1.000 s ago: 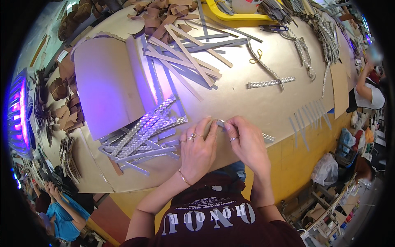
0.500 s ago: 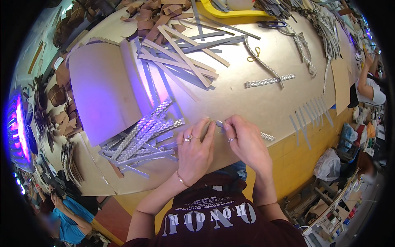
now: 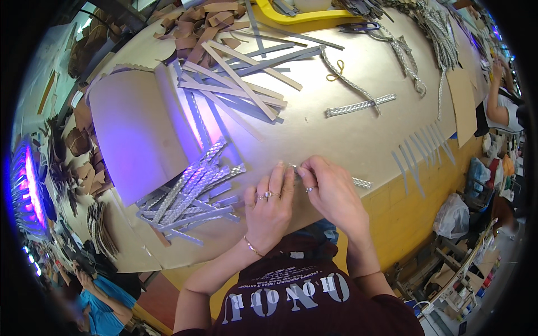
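Observation:
A narrow silver braided strip [image 3: 362,183] lies near the table's front edge, its middle covered by my right hand [image 3: 336,196]. That hand's thumb and forefinger are pinched on the strip's left part. Close beside it, my left hand [image 3: 269,204] has its fingers together, fingertips pressed at the strip's left end. Only a small bit of silver shows between the two hands. To the left of my left hand is a heap of silver braided strips [image 3: 185,190]. Another silver braided strip [image 3: 358,106] lies farther back.
Loose beige and grey strips [image 3: 241,73] lie at the back, beside brown scraps [image 3: 202,22]. A curved tan sheet [image 3: 134,134] stands left. Thin grey strips [image 3: 414,157] hang over the right edge. Small dark snips [image 3: 358,26] lie near a yellow handle [image 3: 302,18]. Other people work at both sides.
My right fingers have shifted slightly left along the strip, and less of it shows between my hands. The whole view has turned a little.

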Demonstrator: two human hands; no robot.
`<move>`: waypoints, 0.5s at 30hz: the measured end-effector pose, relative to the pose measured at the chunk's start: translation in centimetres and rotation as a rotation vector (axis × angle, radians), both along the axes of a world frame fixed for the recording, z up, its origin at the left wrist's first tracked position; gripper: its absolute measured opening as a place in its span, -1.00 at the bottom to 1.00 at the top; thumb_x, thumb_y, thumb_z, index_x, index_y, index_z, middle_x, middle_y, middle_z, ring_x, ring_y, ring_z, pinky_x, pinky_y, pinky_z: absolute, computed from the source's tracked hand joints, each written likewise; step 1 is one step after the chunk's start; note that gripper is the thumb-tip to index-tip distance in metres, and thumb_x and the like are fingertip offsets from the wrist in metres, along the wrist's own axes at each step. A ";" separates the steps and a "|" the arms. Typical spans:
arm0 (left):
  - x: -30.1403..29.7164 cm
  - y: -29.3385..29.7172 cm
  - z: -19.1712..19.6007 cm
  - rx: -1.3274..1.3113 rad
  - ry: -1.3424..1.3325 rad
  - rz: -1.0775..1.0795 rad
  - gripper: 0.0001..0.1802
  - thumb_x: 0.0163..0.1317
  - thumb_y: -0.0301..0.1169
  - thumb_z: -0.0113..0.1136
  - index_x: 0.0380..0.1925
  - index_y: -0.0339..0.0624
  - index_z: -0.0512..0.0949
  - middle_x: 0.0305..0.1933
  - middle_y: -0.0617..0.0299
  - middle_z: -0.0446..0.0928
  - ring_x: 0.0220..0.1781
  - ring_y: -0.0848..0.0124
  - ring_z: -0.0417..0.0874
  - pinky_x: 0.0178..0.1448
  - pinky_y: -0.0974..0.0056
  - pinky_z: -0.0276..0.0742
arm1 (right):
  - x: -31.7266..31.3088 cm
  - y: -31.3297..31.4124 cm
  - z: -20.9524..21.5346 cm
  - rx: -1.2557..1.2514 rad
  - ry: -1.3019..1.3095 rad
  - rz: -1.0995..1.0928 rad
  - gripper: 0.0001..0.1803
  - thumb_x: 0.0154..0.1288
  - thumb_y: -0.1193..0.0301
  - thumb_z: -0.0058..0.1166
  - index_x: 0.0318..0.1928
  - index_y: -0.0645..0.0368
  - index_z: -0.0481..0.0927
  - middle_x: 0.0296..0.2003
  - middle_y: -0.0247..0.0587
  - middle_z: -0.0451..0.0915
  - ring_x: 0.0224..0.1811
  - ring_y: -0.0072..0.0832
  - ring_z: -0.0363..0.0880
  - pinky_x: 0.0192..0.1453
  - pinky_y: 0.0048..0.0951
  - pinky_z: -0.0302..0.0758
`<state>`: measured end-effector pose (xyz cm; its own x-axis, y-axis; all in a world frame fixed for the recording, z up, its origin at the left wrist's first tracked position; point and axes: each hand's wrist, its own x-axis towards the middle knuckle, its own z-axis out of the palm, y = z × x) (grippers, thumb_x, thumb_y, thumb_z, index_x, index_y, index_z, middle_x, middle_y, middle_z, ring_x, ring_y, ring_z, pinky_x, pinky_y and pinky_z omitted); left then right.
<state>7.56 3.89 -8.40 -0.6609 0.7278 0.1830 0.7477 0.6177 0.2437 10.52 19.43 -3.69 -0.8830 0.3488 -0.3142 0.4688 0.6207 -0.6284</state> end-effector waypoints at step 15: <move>0.2 0.6 1.1 -0.175 0.107 -0.040 -0.51 0.19 -0.43 0.19 0.17 -0.23 0.55 0.23 0.17 0.51 -0.03 0.37 0.54 0.11 0.18 0.28 | 3.0 2.7 0.0 -0.029 -0.078 -0.114 -0.77 0.38 0.32 0.20 -0.32 0.25 0.59 -0.57 -0.06 0.57 -0.58 -0.25 0.50 -0.42 -0.31 0.40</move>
